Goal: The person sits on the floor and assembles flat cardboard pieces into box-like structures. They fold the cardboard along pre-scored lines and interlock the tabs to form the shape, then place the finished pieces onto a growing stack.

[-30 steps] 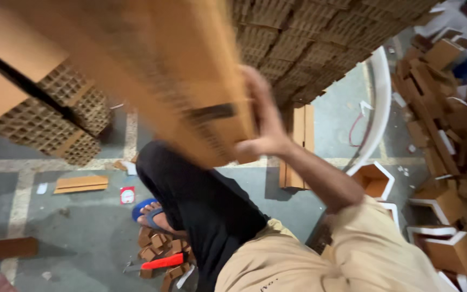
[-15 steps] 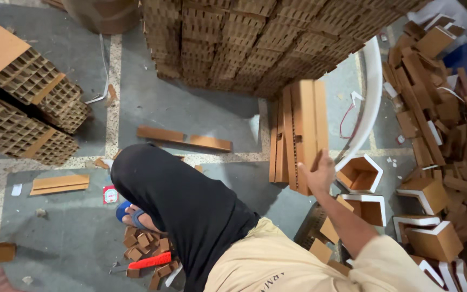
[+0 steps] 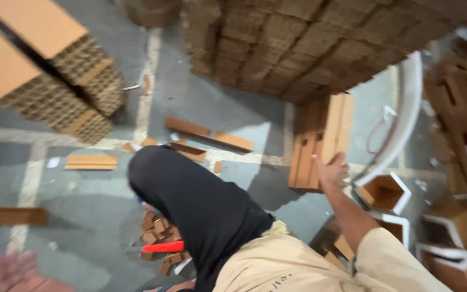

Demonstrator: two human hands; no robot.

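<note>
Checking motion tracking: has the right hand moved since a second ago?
Yes. The right hand has come down from the raised board to the upright cardboard stack on the floor, and rests against its lower edge.

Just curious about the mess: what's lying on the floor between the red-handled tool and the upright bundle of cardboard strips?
In the head view, only bare grey floor separates the red-handled tool from the bundle.

The flat boards (image 3: 320,141) are matt brown corrugated cardboard, as are the honeycomb-edged stacks (image 3: 320,43). The floor (image 3: 82,216) is dull, rough grey concrete. The red handle (image 3: 163,247) looks glossy plastic.
</note>
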